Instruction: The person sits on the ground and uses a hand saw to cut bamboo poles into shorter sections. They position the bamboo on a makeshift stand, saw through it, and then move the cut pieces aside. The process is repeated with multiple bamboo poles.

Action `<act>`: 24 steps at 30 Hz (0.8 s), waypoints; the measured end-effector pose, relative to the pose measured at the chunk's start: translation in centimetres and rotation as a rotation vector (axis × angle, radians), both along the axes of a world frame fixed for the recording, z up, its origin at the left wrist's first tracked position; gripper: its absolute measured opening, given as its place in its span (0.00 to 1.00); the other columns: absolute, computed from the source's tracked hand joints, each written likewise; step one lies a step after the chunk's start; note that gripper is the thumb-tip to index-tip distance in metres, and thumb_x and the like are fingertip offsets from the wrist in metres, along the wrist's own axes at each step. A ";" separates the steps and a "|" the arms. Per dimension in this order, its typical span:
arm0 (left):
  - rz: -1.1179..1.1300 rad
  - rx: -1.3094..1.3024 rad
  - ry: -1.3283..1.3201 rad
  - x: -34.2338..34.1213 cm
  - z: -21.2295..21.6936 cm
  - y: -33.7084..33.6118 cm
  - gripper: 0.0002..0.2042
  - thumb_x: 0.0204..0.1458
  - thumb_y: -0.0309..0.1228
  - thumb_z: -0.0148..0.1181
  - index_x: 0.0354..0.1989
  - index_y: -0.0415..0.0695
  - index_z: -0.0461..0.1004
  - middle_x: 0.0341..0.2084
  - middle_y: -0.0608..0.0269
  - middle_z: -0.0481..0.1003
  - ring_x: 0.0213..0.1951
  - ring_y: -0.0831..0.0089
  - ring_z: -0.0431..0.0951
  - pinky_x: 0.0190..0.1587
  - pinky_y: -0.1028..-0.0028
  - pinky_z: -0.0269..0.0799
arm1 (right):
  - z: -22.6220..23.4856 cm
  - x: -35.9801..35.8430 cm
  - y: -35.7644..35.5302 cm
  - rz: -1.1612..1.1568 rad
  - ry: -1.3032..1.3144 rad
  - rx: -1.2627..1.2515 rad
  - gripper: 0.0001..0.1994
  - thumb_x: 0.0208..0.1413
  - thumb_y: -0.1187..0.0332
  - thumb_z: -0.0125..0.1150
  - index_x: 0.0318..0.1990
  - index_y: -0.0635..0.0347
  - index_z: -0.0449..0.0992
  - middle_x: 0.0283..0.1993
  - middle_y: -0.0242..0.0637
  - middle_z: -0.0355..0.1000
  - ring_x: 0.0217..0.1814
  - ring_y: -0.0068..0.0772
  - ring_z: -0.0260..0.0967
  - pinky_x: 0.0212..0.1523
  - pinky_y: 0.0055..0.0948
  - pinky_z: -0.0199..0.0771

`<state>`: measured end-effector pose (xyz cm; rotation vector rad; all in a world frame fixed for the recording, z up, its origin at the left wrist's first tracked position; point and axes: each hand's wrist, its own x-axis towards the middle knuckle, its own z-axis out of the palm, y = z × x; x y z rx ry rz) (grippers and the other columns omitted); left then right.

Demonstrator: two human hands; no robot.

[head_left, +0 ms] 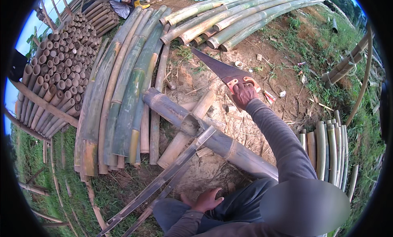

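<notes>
Right hand (pixel 243 94) clenched on the orange handle of a saw (pixel 223 70), raised above the dirt, blade pointing up-left, long axis running from the hand toward the far bamboo poles (pixel 241 20). Left hand (pixel 207 200) resting loose on the knee, fingers spread, holding nothing. Just below the saw, a thick grey bamboo culm (pixel 213 139) lying diagonally, upper left to lower right, across a paler pole (pixel 186 130). Split strip (pixel 163 179) leaning against it. Stacked cut tubes (pixel 57 65) at far left.
</notes>
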<state>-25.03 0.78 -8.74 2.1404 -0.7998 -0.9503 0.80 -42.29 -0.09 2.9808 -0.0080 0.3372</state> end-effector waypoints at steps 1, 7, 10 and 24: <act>0.003 0.013 0.007 0.0 0.1 0.0 0.30 0.59 0.51 0.65 0.67 0.52 0.73 0.54 0.47 0.79 0.55 0.46 0.81 0.56 0.52 0.77 | 1.1 1.1 0.4 -0.113 0.093 -0.035 0.12 0.67 0.63 0.49 0.48 0.59 0.76 0.47 0.49 0.79 0.46 0.49 0.82 0.50 0.52 0.73; 0.012 0.043 0.047 0.0 -0.1 0.6 0.31 0.59 0.51 0.65 0.68 0.50 0.72 0.56 0.46 0.79 0.57 0.46 0.80 0.57 0.52 0.76 | 3.3 -2.4 -1.1 -0.291 0.160 0.007 0.12 0.66 0.64 0.50 0.47 0.59 0.76 0.45 0.51 0.80 0.48 0.50 0.82 0.53 0.51 0.70; 0.009 0.053 0.068 0.2 0.8 0.6 0.31 0.59 0.51 0.65 0.68 0.49 0.72 0.58 0.45 0.78 0.59 0.46 0.79 0.59 0.52 0.75 | 2.9 -9.2 -0.8 -0.306 0.138 0.112 0.14 0.63 0.58 0.59 0.46 0.59 0.76 0.46 0.50 0.79 0.49 0.51 0.80 0.54 0.52 0.71; -0.201 0.065 -0.004 -0.6 -1.8 -0.1 0.33 0.59 0.51 0.65 0.70 0.47 0.70 0.61 0.43 0.77 0.61 0.44 0.77 0.63 0.51 0.73 | -11.2 -44.6 0.4 -0.719 0.112 0.301 0.19 0.56 0.57 0.67 0.44 0.62 0.71 0.43 0.51 0.76 0.50 0.55 0.76 0.56 0.54 0.70</act>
